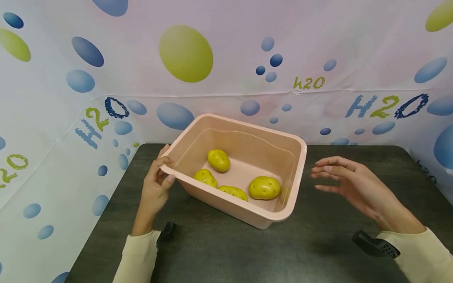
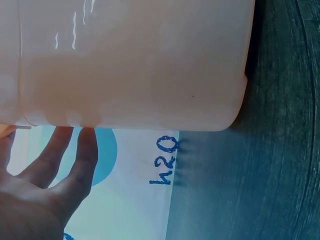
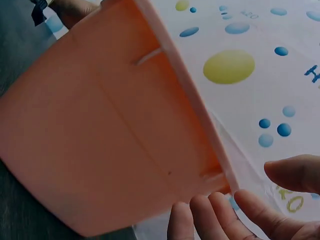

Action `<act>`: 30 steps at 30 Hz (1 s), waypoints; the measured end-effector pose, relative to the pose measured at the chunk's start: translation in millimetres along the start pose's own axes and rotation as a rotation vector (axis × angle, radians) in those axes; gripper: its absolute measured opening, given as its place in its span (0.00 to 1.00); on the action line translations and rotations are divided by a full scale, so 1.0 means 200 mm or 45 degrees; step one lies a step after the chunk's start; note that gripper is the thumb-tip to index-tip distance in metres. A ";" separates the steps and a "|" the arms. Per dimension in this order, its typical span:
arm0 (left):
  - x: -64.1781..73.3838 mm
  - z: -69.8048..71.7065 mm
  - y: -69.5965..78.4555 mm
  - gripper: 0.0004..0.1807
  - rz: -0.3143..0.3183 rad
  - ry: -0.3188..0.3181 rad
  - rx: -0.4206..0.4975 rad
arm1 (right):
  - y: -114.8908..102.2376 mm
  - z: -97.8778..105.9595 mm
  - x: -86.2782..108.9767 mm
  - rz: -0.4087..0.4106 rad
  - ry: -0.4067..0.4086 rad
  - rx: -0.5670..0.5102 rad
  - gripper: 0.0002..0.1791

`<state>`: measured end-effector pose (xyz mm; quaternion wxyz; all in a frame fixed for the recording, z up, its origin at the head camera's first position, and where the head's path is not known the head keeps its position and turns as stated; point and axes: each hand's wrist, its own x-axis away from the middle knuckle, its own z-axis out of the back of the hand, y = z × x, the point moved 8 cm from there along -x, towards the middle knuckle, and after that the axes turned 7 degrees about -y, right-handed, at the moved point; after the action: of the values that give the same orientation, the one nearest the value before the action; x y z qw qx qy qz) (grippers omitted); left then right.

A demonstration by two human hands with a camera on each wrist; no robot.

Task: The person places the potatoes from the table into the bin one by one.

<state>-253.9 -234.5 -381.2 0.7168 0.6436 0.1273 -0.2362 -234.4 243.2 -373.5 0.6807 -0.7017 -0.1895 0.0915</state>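
A pink plastic tub (image 1: 247,212) stands at an angle on the dark table, its left end looking raised in the head view. Several yellow potatoes (image 1: 264,188) lie inside it, some partly hidden by the near wall. My left hand (image 1: 155,188) grips the rim at the left end, thumb on the near side; in the left wrist view its fingers (image 2: 85,155) reach up against the tub's wall. To the right of the tub, my right hand (image 1: 354,188) hovers apart from it with fingers loosely bent and nothing held.
The dark table (image 1: 226,255) extends in front of the tub and to both sides. Behind it hangs a white sheet (image 1: 233,59) printed with blue and green ovals and H2O lettering. A black strap device (image 1: 375,244) sits at the right wrist.
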 end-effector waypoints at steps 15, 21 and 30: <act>-0.04 0.00 0.16 0.13 0.190 0.149 -0.496 | 0.03 0.09 0.04 -0.122 0.392 0.649 0.24; -0.10 -0.06 0.29 0.21 0.420 0.021 -0.931 | -0.07 0.05 0.01 -0.157 0.442 0.908 0.32; -0.23 -0.23 0.43 0.34 0.639 -0.272 -1.386 | -0.23 -0.06 -0.11 -0.111 0.417 1.362 0.35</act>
<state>-245.8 -176.3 -291.1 0.9855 0.1679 0.0013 -0.0243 -256.6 223.7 -331.2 0.9654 -0.2553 -0.0373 0.0366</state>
